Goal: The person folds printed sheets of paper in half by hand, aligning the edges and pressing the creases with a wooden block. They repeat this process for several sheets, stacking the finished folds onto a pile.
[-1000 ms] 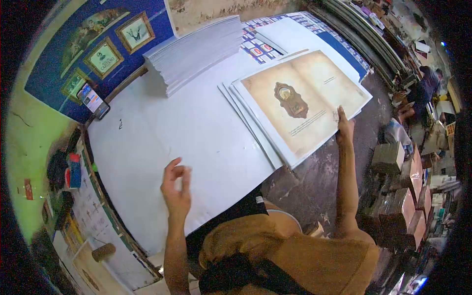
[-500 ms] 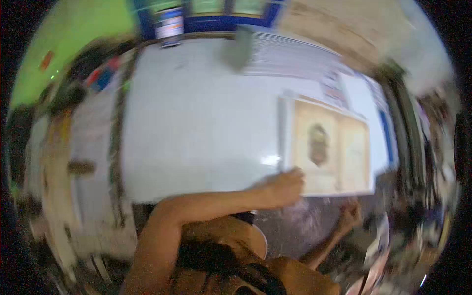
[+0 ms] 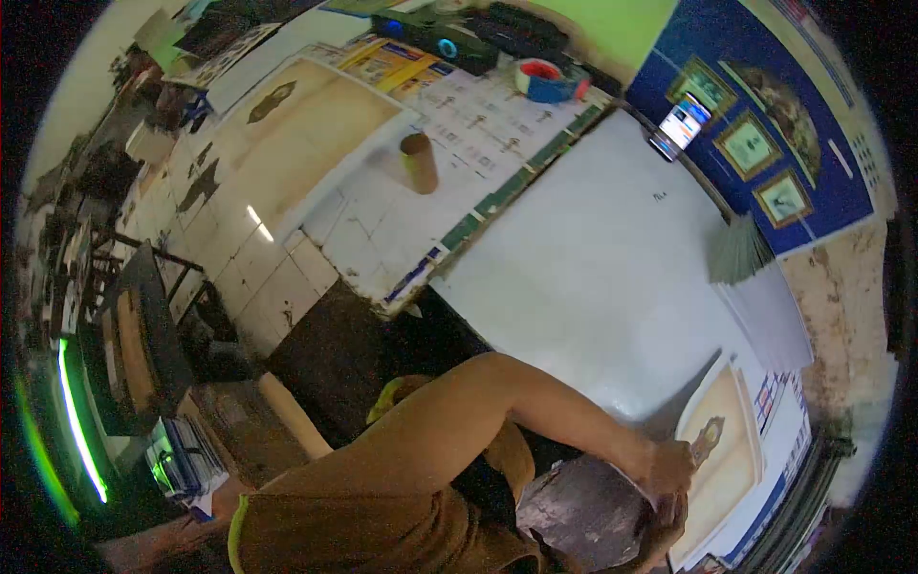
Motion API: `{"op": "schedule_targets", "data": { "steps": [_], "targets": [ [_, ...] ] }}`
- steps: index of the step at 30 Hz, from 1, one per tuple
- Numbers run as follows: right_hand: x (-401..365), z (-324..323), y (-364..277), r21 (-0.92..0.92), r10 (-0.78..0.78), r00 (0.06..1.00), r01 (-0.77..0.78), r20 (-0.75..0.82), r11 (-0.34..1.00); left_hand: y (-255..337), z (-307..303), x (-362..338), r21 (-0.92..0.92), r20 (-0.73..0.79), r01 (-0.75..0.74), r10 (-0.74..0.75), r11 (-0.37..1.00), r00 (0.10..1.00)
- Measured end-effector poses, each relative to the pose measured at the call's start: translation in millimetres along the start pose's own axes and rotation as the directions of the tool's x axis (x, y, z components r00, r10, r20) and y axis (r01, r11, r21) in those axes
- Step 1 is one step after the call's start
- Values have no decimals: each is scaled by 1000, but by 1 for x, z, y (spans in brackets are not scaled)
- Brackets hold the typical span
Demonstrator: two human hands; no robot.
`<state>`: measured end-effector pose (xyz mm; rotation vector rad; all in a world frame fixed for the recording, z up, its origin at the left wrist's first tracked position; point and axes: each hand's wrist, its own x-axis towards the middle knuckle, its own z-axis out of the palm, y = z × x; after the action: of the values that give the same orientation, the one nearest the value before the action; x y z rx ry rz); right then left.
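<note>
Near the lower right, a tan printed sheet with a dark ornament (image 3: 732, 459) and a white border lies on a stack of papers. My left hand (image 3: 667, 469) reaches across to its near edge, with fingers closed on that edge. Just below, my right hand (image 3: 669, 521) is close against the left one. Its fingers look curled, and what they hold, if anything, is hidden. The white tabletop (image 3: 583, 277) extends beyond the hands.
A lit phone (image 3: 681, 126) leans at the table's far edge by framed pictures (image 3: 749, 148). Fanned green sheets (image 3: 738, 251) lie on a white paper stack (image 3: 773, 320). On the left table stand a cardboard tube (image 3: 419, 163) and tape rolls (image 3: 543, 81).
The view has swung left and tilted, bringing the left table into sight. My right hand, apart from the left before, is now close beside it at the sheet's edge.
</note>
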<state>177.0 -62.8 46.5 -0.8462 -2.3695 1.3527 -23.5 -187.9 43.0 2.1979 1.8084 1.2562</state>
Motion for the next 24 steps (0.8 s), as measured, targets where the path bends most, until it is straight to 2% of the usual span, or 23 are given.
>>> {"op": "schedule_targets", "data": {
  "steps": [1, 2, 3, 4, 5, 7, 8, 9, 10, 11, 12, 13, 14, 15, 16, 17, 18, 20, 21, 22, 24],
  "targets": [
    [1, 1, 9, 135, 120, 986, -105, -112, 985, 3, -4, -1, 122, -126, -56, 71, 991, 989],
    [1, -8, 19, -322, 60, 995, -82, -79, 943, 6, -7, -3, 252, -250, -76, 141, 965, 958],
    [-2, -17, 6, -711, 23, 999, -36, -28, 702, 12, -32, -11, 149, -298, -122, 163, 981, 941],
    [-6, -23, -4, -949, 15, 1000, 20, 26, 313, 20, -67, -33, 14, -319, -157, 154, 987, 935],
    [-7, -36, 22, -878, -260, 961, 207, 99, 431, 29, -108, -59, -121, -320, -162, 116, 979, 940],
    [-6, -19, 15, -704, -266, 964, 200, 16, 682, 38, -187, -129, -301, -284, -29, -61, 953, 957],
    [-5, -11, 15, -587, -264, 964, 198, -29, 785, 39, -223, -171, -325, -289, 106, -206, 940, 935],
    [1, -9, 28, -674, -376, 921, 343, 104, 655, 36, -252, -209, -316, -312, 263, -362, 912, 878],
    [4, 1, 35, -686, -367, 924, 335, 107, 646, 30, -279, -247, -282, -371, 439, -519, 853, 770],
    [6, 12, 37, -698, -353, 929, 327, 113, 637, 24, -296, -281, -231, -480, 614, -637, 755, 604],
    [9, 22, 40, -711, -341, 932, 321, 120, 626, 10, -304, -312, -179, -614, 764, -677, 620, 406],
    [13, 29, 45, -720, -301, 951, 262, 77, 643, -3, -307, -337, -155, -723, 857, -647, 492, 240],
    [16, 32, 47, -715, -318, 946, 267, 66, 646, -18, -307, -356, -148, -797, 896, -587, 418, 142],
    [19, 34, 50, -712, -336, 940, 273, 55, 647, -32, -310, -369, -160, -839, 890, -534, 427, 105],
    [21, 36, 54, -710, -352, 935, 275, 40, 648, -47, -317, -377, -157, -871, 867, -479, 474, 104],
    [23, 35, 62, -705, -411, 909, 334, 65, 626, -71, -330, -378, -173, -895, 792, -429, 586, 122],
    [19, 37, 57, -692, -372, 927, 295, 42, 659, -96, -344, -379, -177, -916, 703, -377, 689, 139],
    [18, 45, 37, -664, -291, 957, 214, -6, 717, -150, -393, -381, 183, -953, 890, -148, 418, 266],
    [18, 40, 40, -677, -327, 944, 266, 39, 686, -159, -413, -361, 96, -957, 843, -183, 530, 224],
    [15, 45, 32, -607, -324, 946, 252, -10, 754, -163, -426, -339, 7, -956, 776, -224, 631, 191],
    [13, 44, 32, -659, -276, 961, 204, -6, 724, -192, -429, -348, 51, -919, 860, -314, 507, 240]
  ]
}}
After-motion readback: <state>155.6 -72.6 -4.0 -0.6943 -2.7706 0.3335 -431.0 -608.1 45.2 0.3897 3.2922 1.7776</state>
